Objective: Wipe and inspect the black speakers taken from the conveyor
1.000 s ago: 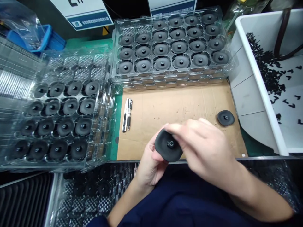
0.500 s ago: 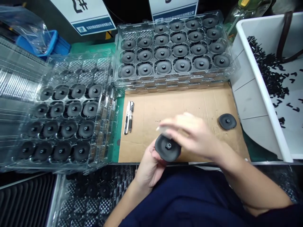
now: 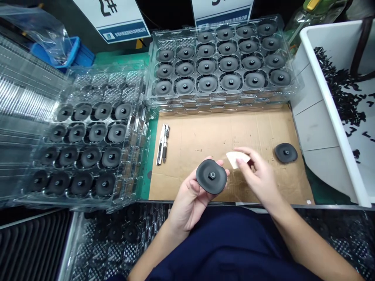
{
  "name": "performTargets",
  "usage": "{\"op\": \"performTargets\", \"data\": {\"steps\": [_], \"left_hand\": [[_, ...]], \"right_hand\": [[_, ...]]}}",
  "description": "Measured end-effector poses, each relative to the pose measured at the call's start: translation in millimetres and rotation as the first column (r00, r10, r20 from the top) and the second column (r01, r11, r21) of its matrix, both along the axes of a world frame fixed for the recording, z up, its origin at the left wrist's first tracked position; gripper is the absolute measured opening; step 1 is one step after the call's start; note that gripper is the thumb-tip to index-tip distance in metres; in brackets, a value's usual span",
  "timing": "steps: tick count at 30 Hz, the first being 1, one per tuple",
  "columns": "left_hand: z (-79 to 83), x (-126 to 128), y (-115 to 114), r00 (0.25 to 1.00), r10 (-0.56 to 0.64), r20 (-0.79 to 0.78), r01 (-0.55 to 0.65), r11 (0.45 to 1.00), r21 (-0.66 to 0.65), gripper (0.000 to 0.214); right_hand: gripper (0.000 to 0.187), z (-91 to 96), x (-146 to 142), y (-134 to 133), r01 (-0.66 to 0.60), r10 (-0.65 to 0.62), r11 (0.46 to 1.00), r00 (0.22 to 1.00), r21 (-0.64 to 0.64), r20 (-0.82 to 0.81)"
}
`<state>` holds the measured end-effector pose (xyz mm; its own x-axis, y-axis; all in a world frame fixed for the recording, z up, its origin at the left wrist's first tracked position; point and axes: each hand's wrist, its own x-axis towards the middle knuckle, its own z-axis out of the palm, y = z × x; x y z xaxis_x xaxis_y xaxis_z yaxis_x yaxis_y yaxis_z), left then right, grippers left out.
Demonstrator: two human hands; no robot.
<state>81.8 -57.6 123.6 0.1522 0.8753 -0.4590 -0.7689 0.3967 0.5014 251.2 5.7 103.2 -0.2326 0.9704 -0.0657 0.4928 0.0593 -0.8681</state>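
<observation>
Drawn back to the right since the earlier frame, the right hand (image 3: 258,171) is now seen well apart from the black disc (image 3: 204,175), and the white wedge (image 3: 234,157) in its fingers is shown clearly; before, it was blurred over the disc's far edge.

By judgement, the disc could be dropped: it is supported by one hand only, near the front edge of the bench (image 3: 145,175), and could slip if the fingers were loosened. The loose disc (image 3: 286,153), left unguarded at the right of the cardboard (image 3: 199,128), could be knocked if the right hand were swung wide.

By the left hand (image 3: 190,195), half closed, the disc is gripped above the cardboard's near side, stem up and slightly tilted; the thumb is kept at the near left and fingertips are seen past the far right rim. By the right hand, the wedge is pinched between thumb and curled fingers; its material cannot be told.

More discs are held in clear trays, one at the left (image 3: 113,95) and one at the back (image 3: 222,96). At the right, small black parts (image 3: 341,86) are held in a white bin (image 3: 334,117).
</observation>
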Motion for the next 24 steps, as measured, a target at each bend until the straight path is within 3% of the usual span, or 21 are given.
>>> {"op": "performTargets", "data": {"steps": [2,5,7,10,12,15,18,20,22,24], "left_hand": [[-1.4,2,-1,1.000,0.012,-0.025,-0.012,1.000,0.015,0.056],[-5.1,5,-3,0.993,0.068,-0.100,-0.066,0.997,0.026,0.047],[-6.8,6,-4,0.984,0.100,-0.147,-0.099,0.995,0.011,0.041],[-5.7,6,-4,0.969,0.146,-0.198,-0.148,0.989,0.006,0.041],[-2.7,7,-3,0.963,0.160,-0.215,-0.159,0.987,0.020,0.037],[2.9,7,-2,0.969,0.147,-0.198,-0.143,0.989,0.035,0.035],[5.2,4,-1,0.980,0.121,-0.161,-0.118,0.993,0.033,0.038],[4.4,2,0,0.986,0.099,-0.135,-0.097,0.995,0.025,0.040],[3.5,4,1,0.988,0.098,-0.123,-0.099,0.995,0.000,0.044],[4.6,6,2,0.988,0.107,-0.114,-0.112,0.993,-0.033,0.043]], "right_hand": [[0.027,30.8,-7,5,0.051,-0.041,0.985,0.997,0.164,-0.062],[0.028,60.6,-24,-2,-0.124,0.167,0.919,0.982,0.374,-0.085],[0.026,66.4,-33,-8,-0.303,0.344,0.874,0.938,0.379,-0.044],[0.021,66.1,-39,-9,-0.499,0.518,0.833,0.855,0.240,-0.022],[0.021,65.2,-42,-5,-0.473,0.489,0.844,0.872,0.252,0.000],[0.025,62.9,-41,-5,-0.358,0.395,0.830,0.919,0.427,0.002],[0.024,59.1,-28,-12,-0.453,0.508,0.785,0.861,0.422,-0.020],[0.022,58.5,-15,-15,-0.465,0.481,0.823,0.876,0.326,0.034],[0.020,60.8,-6,-13,-0.390,0.360,0.882,0.920,0.263,0.157],[0.023,64.4,-5,-6,-0.348,0.264,0.885,0.923,0.311,0.280]]}}
